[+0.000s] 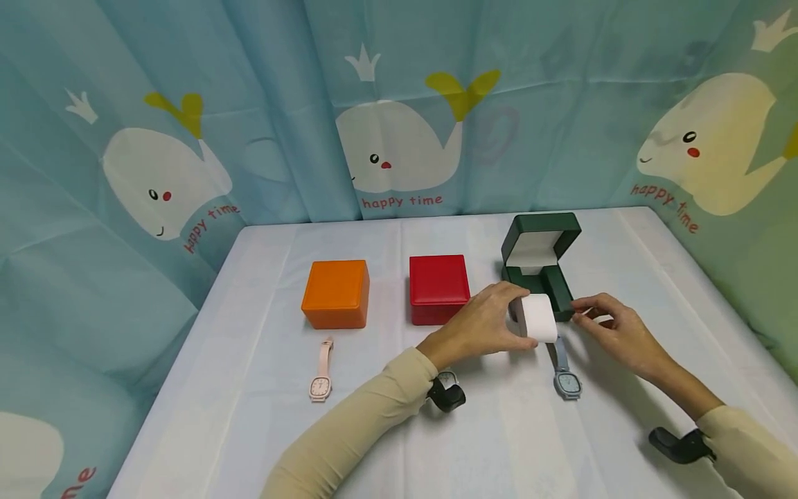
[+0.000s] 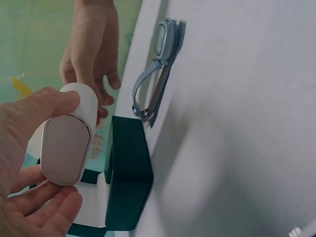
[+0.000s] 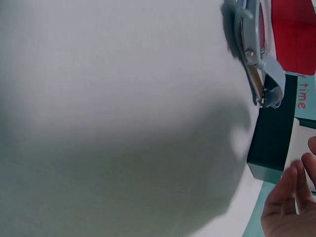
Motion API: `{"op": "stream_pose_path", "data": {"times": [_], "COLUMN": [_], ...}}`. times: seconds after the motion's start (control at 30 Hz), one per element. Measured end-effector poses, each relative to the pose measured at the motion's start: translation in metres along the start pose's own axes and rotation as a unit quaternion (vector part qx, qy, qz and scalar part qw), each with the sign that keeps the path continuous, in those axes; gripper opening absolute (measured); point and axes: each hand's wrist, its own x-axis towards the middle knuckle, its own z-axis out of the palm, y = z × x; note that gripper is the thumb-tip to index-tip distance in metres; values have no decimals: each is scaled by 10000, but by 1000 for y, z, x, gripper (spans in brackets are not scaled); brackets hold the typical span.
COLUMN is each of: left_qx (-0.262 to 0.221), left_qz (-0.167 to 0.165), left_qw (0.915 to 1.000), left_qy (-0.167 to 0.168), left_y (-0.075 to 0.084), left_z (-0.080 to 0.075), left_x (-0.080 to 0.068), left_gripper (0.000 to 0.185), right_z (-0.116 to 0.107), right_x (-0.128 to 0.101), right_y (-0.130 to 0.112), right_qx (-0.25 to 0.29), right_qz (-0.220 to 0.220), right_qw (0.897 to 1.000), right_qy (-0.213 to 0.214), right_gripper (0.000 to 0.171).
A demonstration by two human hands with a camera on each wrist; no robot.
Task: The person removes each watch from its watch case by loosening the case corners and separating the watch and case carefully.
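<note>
Two hands meet just in front of the open green box (image 1: 541, 267) on the surface (image 1: 262, 430). Nearest the camera, the grey-blue watch (image 1: 566, 378) lies flat, its strap running up toward the box; it looks light, with a supple strap and a hard, scratchable face, so the strap or the case sides are the places to take it. Just above it the left hand (image 1: 483, 324) pinches the white watch cushion (image 1: 539, 317), thumb on one rounded side and fingers under the other, as the left wrist view shows. I judge the cushion soft, very light and springy, with a smooth covering that could slip; holding it across its flat ends or narrow sides seems safest. The right hand (image 1: 614, 331) hovers beside the box's front corner with loosely bent fingers, holding nothing that I can make out.

Further left lie a pink watch (image 1: 322, 374), and behind them the shut red box (image 1: 438, 287) and orange box (image 1: 336, 293).

A dark watch (image 1: 446, 391) is half hidden under the left forearm. The green box's inner tray is screened by the cushion and hand, and the right wrist view catches only fingertips at its edge.
</note>
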Motion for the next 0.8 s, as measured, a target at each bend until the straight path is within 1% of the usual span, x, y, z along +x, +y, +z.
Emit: {"op": "stream_pose_path", "data": {"times": [0.13,0.2,0.27,0.37,0.47,0.57,0.8], "left_qx": [-12,-29,-59,-64,-43,4,65], "left_qz": [-29,-96,-183,-221,-175,-193,-419], "left_qw": [10000,9999,9998,9997,9998,9997,9991], "left_qy": [14,15,22,42,91,128,54], "left_y": [0,0,-1,-1,-1,-1,-3], "left_z": [2,2,3,5,7,9,12], "left_x": [5,7,8,12,17,22,28], "left_gripper": [71,71,71,70,70,72,76], "right_z": [1,2,3,3,2,1,3], "right_x": [4,6,9,12,15,19,23], "right_y": [3,6,7,8,8,9,12], "right_qx": [-131,-95,4,51,3,-72,-101], "right_qz": [-11,28,131,452,732,760,735], "right_qw": [9999,10000,9997,9971,9932,9914,9896], "right_qy": [81,-6,-206,-603,-904,-1061,-1229], "right_gripper": [27,35,47,68,80,80,79]}}
